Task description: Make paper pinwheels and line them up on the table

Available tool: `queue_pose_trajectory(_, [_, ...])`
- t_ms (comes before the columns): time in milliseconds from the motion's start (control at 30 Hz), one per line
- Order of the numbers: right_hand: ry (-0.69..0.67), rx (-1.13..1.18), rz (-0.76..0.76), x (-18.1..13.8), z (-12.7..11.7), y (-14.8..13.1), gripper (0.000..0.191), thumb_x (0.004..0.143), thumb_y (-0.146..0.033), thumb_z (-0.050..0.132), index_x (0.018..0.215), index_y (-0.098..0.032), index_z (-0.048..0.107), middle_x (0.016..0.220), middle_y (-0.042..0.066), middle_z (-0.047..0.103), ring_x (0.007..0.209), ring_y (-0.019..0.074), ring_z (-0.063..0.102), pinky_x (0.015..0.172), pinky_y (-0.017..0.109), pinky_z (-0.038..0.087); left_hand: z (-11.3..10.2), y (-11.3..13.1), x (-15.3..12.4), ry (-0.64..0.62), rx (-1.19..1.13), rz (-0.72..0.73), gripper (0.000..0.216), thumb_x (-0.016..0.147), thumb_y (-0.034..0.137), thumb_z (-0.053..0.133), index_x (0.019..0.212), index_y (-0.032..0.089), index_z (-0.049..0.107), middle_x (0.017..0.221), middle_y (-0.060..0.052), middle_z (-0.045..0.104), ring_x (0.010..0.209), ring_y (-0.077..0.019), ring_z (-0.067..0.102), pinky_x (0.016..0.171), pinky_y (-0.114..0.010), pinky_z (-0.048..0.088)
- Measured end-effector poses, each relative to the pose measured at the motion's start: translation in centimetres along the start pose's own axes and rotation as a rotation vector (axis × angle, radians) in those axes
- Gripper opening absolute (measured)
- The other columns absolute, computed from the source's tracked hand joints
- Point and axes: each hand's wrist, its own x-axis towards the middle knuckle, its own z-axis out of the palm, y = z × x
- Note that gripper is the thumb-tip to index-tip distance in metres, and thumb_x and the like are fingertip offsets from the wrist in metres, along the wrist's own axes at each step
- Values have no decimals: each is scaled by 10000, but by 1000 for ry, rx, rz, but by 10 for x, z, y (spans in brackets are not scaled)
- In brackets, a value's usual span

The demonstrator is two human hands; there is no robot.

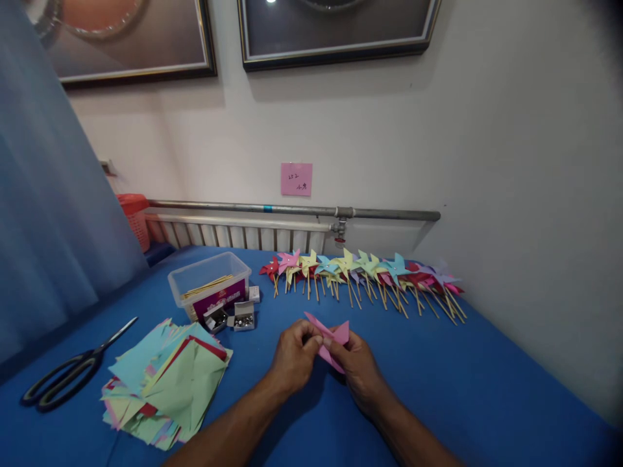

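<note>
Both hands meet over the blue table, pinching one pink paper pinwheel [343, 333] with its blades partly folded. My left hand [296, 355] is closed, thumb and fingers at the pinwheel's middle. From the other side, my right hand [359, 364] grips the pink paper, its thumb also near the centre. Whether a pin is between the fingertips cannot be seen. To the left lies a loose stack of cut coloured paper squares [187, 389]. Two small open boxes stand behind it, one of them a box of metal pins [243, 319].
A clear plastic tub [209, 269] holds thin wooden sticks [207, 287]. Black-handled scissors [80, 370] lie at the far left. Along the back right rests a row of finished pinwheels on sticks [345, 263]. Behind the blue tablecloth [438, 389] are a radiator [233, 232] and a wall.
</note>
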Motion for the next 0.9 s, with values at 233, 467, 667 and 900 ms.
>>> queue_pose_trajectory(233, [38, -78, -23, 3, -3, 4, 456, 604, -534, 838, 804, -179, 634, 602, -46, 538, 548, 118, 429, 539, 244, 353, 0, 1, 0, 2, 0, -9, 137, 777, 242, 554, 655, 184, 533, 656, 28, 504, 648, -123, 461, 630, -244, 365])
queue_pose_trajectory(467, [26, -102, -33, 5, -5, 6, 478, 606, -574, 827, 789, -182, 624, 601, -49, 530, 541, 115, 419, 539, 245, 349, 0, 1, 0, -1, -6, -27, 120, 770, 227, 549, 660, 179, 541, 646, 31, 510, 635, -119, 454, 628, -248, 361])
queue_pose_trajectory(667, [26, -74, -25, 5, -3, 6, 438, 627, -541, 821, 782, -190, 610, 623, -45, 536, 563, 121, 422, 556, 246, 353, 2, -2, 1, 36, -76, -71, 104, 748, 231, 606, 672, 176, 562, 608, 41, 507, 589, -103, 438, 592, -234, 348])
queue_pose_trajectory(900, [19, -24, -10, 3, -1, 3, 429, 645, -537, 806, 797, -191, 604, 639, -32, 557, 574, 132, 445, 572, 253, 374, 1, -4, 6, 64, -421, -324, 309, 584, 353, 810, 691, 147, 606, 590, 13, 573, 520, -93, 467, 540, -234, 337])
